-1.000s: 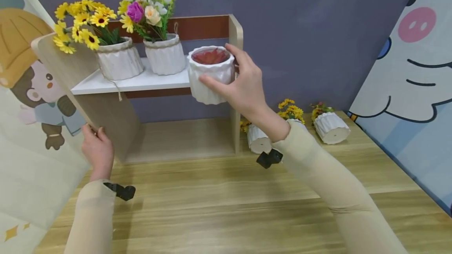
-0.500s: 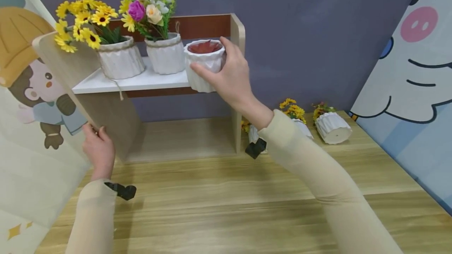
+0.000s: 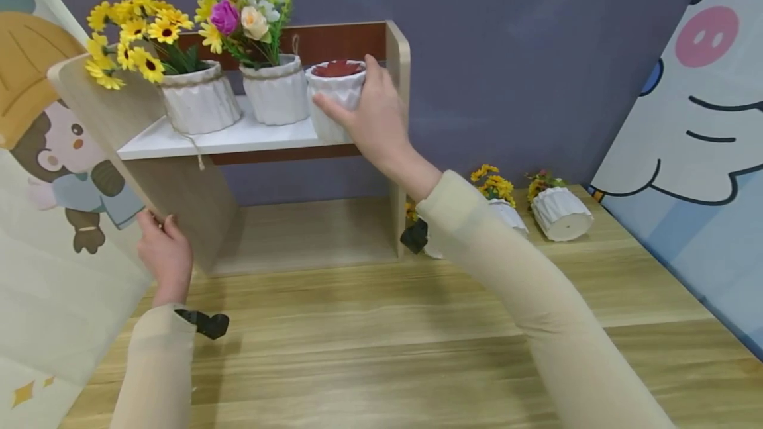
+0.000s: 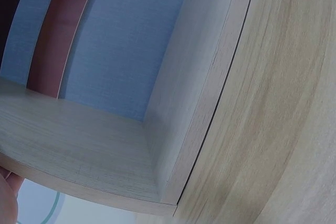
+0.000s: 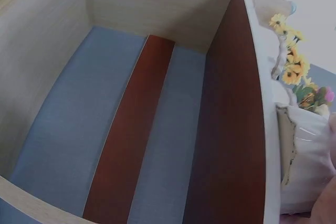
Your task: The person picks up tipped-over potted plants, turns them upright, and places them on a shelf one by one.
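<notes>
**Holding the succulent pot at the white shelf board's right front**

You are holding the white fluted succulent pot (image 3: 335, 88) by the front edge of the white shelf board (image 3: 257, 135), toward its right end. Your right hand (image 3: 378, 111) is gripping it, thumb crossing the front and a finger reaching the rim, opened about as wide as the pot. Your left hand (image 3: 165, 250) is gripping the left side panel (image 3: 193, 200), below the shelf board's left end. The right wrist view is showing the base close against that board; you cannot tell whether it is resting there. If the base is overhanging when released, the pot could tip forward; drifting leftward could knock the mixed-flower pot (image 3: 275, 95) on the board. The squat pot's mouth is facing up, its axis running roughly upright, with no clearly longer dimension.
</notes>
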{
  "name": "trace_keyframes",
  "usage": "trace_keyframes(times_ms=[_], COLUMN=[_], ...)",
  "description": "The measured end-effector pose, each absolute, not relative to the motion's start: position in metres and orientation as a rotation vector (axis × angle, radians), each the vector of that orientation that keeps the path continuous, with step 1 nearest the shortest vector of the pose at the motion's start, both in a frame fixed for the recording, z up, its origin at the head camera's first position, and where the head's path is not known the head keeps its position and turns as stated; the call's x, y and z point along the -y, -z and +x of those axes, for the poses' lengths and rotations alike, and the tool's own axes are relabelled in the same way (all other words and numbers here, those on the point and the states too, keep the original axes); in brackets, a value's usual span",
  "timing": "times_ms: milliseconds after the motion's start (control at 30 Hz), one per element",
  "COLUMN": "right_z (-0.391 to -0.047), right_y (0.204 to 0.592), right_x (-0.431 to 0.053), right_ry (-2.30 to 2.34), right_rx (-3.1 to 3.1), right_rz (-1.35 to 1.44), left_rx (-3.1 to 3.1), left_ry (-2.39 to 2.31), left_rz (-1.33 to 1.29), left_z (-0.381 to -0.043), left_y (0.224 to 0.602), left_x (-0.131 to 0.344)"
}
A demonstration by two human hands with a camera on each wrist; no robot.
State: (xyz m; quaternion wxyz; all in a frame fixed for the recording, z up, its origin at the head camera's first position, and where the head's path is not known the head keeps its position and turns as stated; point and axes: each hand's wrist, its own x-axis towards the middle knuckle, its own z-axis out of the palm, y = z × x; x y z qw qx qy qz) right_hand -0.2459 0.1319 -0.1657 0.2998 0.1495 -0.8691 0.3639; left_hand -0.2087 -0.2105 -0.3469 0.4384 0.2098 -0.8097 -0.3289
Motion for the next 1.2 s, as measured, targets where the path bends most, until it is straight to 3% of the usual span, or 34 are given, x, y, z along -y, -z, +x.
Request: trace_keyframes(times_ms=[1200], right_z=[-0.290], right_y=[0.159], right_x=[-0.115], right_ry=[-0.861], right_rx=[2.490], right_rz=[0.170], left_rx=[2.004], left_ry=[0.797], left_rz=[0.541], left_z=[-0.209], left_y=[0.348], left_x=[0.209])
